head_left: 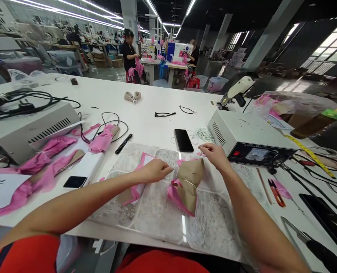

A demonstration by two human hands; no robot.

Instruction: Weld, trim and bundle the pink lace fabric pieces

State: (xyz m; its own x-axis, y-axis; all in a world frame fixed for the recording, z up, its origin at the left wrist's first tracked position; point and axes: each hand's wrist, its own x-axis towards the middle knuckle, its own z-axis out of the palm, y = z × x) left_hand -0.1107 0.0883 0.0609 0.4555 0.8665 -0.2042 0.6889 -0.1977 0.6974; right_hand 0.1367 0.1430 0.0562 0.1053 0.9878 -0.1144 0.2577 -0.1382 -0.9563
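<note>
On the clear-covered work mat (157, 216) lies a bundle of brown paper and pink fabric (189, 182), tied round its middle with a thin band. My left hand (156, 170) hovers with curled fingers over a second pink and brown piece (134, 192), which it and the forearm partly cover. Whether those fingers hold anything is hidden. To the right of the bundle's top, my right hand (214, 154) has thumb and fingertips close together near a small pink scrap (201, 154). What it may pinch is too small to make out.
A black phone (183, 140) lies beyond the bundle. Grey metal boxes stand right (251, 136) and left (40, 125). Scissors (276, 192), cables and a yellow tape measure (311, 153) lie at the right. Pink fabric (49, 151) fills the left side. Two people sit at machines behind.
</note>
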